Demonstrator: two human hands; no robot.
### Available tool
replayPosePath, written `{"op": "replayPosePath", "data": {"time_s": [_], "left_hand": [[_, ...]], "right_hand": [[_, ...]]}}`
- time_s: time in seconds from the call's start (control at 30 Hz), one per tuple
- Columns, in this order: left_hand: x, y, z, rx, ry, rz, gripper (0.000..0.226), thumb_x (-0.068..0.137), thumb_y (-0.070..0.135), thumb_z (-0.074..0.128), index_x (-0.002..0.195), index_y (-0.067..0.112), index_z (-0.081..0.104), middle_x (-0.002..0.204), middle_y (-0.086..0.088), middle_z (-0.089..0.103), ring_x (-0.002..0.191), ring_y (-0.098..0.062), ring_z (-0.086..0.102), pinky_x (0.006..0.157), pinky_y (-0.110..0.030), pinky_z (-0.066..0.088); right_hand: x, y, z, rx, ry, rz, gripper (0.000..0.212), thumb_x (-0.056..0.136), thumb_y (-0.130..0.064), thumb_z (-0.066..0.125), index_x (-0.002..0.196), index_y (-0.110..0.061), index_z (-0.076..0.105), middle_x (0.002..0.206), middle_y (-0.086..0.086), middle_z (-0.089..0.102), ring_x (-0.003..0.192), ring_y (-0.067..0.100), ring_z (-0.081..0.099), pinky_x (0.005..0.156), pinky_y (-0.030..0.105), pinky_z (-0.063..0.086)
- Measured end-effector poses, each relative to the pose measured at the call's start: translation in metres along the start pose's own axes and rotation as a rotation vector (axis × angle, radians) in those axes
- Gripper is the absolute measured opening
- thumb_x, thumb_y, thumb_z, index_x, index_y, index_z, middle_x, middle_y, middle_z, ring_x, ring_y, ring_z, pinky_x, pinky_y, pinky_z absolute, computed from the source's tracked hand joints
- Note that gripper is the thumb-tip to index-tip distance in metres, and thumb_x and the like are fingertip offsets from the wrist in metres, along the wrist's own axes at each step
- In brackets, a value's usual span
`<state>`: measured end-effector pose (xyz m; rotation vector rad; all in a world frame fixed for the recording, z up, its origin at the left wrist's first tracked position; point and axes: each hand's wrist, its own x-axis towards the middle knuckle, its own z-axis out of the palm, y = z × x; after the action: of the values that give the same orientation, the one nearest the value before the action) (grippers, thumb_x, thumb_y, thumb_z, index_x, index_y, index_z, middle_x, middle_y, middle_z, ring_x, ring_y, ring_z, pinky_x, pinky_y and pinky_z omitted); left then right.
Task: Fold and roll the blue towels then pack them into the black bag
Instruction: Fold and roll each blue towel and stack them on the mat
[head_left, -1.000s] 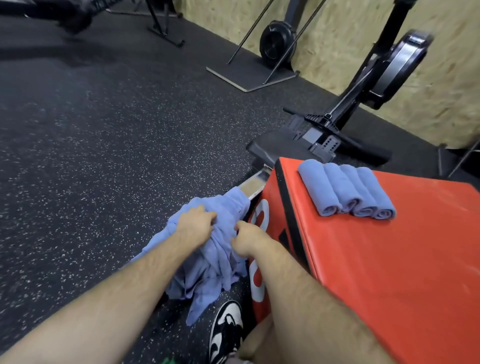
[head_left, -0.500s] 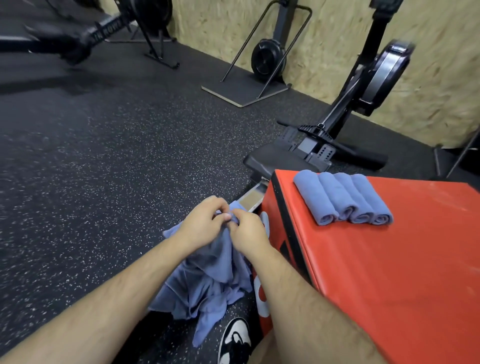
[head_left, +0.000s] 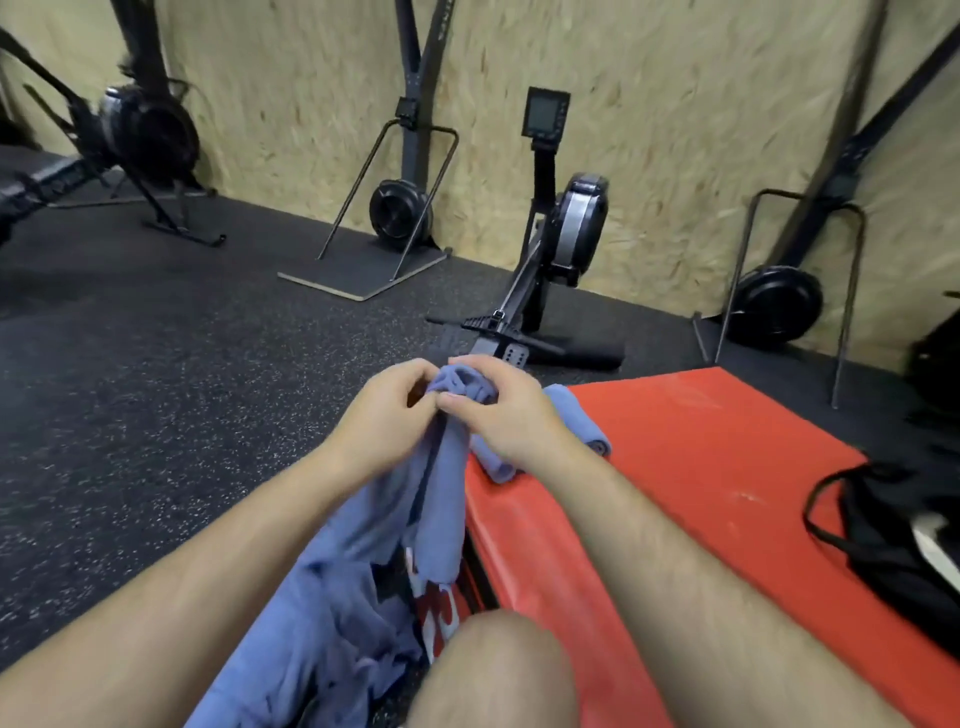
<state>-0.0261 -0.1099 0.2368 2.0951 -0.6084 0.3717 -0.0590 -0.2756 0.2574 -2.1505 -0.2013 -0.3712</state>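
Observation:
A loose blue towel (head_left: 363, 561) hangs down in front of me, its top edge bunched between both hands. My left hand (head_left: 387, 415) and my right hand (head_left: 501, 410) pinch that edge side by side, fingers curled round the cloth. Behind my right hand, rolled blue towels (head_left: 582, 421) lie on the red box (head_left: 701, 493), mostly hidden by the hand. The black bag (head_left: 893, 540) sits open on the box at the right edge of view.
A rowing machine (head_left: 550, 270) stands on the speckled black floor beyond the box. More gym machines (head_left: 400, 208) line the chipboard wall. My bare knee (head_left: 493, 670) is at the bottom, beside the box's left side.
Both hands have lifted the towel from low beside the box up to box-top height, coming together on its edge. The view has tilted up, and the black bag has come into sight.

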Motion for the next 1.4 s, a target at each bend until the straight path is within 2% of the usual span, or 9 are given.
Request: {"op": "replayPosePath", "data": {"time_s": [0.17, 0.33, 0.43, 0.53, 0.6, 0.73, 1.0, 1.13, 1.4], "left_hand": [[0.022, 0.085, 0.020, -0.168, -0.006, 0.165, 0.015, 0.089, 0.014, 0.068, 0.094, 0.021, 0.055, 0.082, 0.006, 0.062, 0.072, -0.006, 0.054, 0.068, -0.019, 0.043], [0.028, 0.118, 0.089, -0.033, -0.259, 0.164, 0.024, 0.090, 0.026, 0.071, 0.075, 0.021, 0.053, 0.069, 0.008, 0.057, 0.063, -0.002, 0.047, 0.064, -0.031, 0.040], [0.018, 0.151, 0.129, -0.042, -0.275, 0.209, 0.017, 0.090, 0.018, 0.065, 0.077, 0.019, 0.054, 0.069, 0.007, 0.055, 0.061, 0.001, 0.047, 0.059, -0.024, 0.036], [0.000, 0.188, 0.164, -0.067, -0.339, 0.278, 0.004, 0.088, 0.008, 0.060, 0.089, 0.011, 0.059, 0.073, 0.008, 0.057, 0.063, -0.001, 0.046, 0.060, -0.013, 0.038], [-0.014, 0.208, 0.185, -0.082, -0.440, 0.355, 0.012, 0.086, 0.003, 0.060, 0.088, 0.015, 0.058, 0.071, 0.012, 0.054, 0.061, 0.003, 0.047, 0.059, -0.014, 0.036], [-0.038, 0.219, 0.218, -0.165, -0.513, 0.428, 0.009, 0.084, 0.013, 0.058, 0.087, 0.020, 0.056, 0.076, 0.013, 0.058, 0.066, 0.007, 0.053, 0.060, -0.013, 0.038], [-0.058, 0.192, 0.246, -0.033, -0.693, 0.175, 0.027, 0.088, 0.032, 0.072, 0.077, 0.013, 0.056, 0.066, 0.010, 0.050, 0.056, -0.002, 0.040, 0.053, -0.020, 0.036], [-0.048, 0.221, 0.242, -0.079, -0.630, 0.278, 0.016, 0.082, 0.025, 0.067, 0.082, 0.010, 0.060, 0.069, 0.006, 0.056, 0.061, -0.006, 0.044, 0.061, -0.028, 0.040], [-0.045, 0.232, 0.203, -0.205, -1.013, 0.147, 0.039, 0.077, 0.045, 0.083, 0.099, 0.019, 0.063, 0.078, 0.003, 0.060, 0.076, -0.009, 0.055, 0.071, -0.033, 0.042]], "right_hand": [[-0.011, -0.030, -0.093, -0.034, 0.239, 0.001, 0.032, 0.079, -0.038, 0.062, 0.081, -0.006, 0.065, 0.075, 0.017, 0.065, 0.071, 0.033, 0.065, 0.069, 0.055, 0.056], [-0.065, -0.026, -0.193, 0.032, 0.424, 0.093, 0.022, 0.084, -0.026, 0.062, 0.083, -0.005, 0.065, 0.077, 0.022, 0.067, 0.067, 0.024, 0.066, 0.067, 0.055, 0.059], [-0.113, 0.002, -0.241, -0.382, 0.377, 0.269, 0.018, 0.085, -0.032, 0.059, 0.077, -0.015, 0.058, 0.074, 0.007, 0.058, 0.078, 0.026, 0.057, 0.068, 0.035, 0.051], [-0.167, 0.034, -0.252, -0.894, 0.189, 0.429, 0.047, 0.081, -0.043, 0.065, 0.126, -0.034, 0.057, 0.128, -0.004, 0.055, 0.122, 0.027, 0.043, 0.098, 0.041, 0.039], [-0.192, 0.052, -0.246, -0.734, 0.135, 0.363, 0.066, 0.074, -0.052, 0.070, 0.136, -0.041, 0.050, 0.137, -0.011, 0.055, 0.129, 0.021, 0.045, 0.106, 0.043, 0.039], [-0.220, 0.073, -0.244, -0.510, 0.256, 0.337, 0.008, 0.083, -0.031, 0.069, 0.082, -0.026, 0.063, 0.079, -0.009, 0.065, 0.080, 0.015, 0.059, 0.069, 0.034, 0.043], [-0.261, 0.095, -0.294, -0.524, 0.325, 0.523, 0.008, 0.088, -0.026, 0.063, 0.094, -0.021, 0.064, 0.094, -0.001, 0.068, 0.090, 0.020, 0.063, 0.078, 0.034, 0.052], [-0.271, 0.107, -0.276, -0.574, 0.136, 0.387, 0.070, 0.071, -0.045, 0.076, 0.136, -0.040, 0.049, 0.132, -0.009, 0.056, 0.119, 0.015, 0.054, 0.101, 0.033, 0.046], [-0.269, 0.088, -0.258, 0.006, 0.254, 0.381, 0.010, 0.086, -0.004, 0.064, 0.082, -0.013, 0.065, 0.074, -0.010, 0.060, 0.070, 0.003, 0.050, 0.065, 0.024, 0.040]]}}
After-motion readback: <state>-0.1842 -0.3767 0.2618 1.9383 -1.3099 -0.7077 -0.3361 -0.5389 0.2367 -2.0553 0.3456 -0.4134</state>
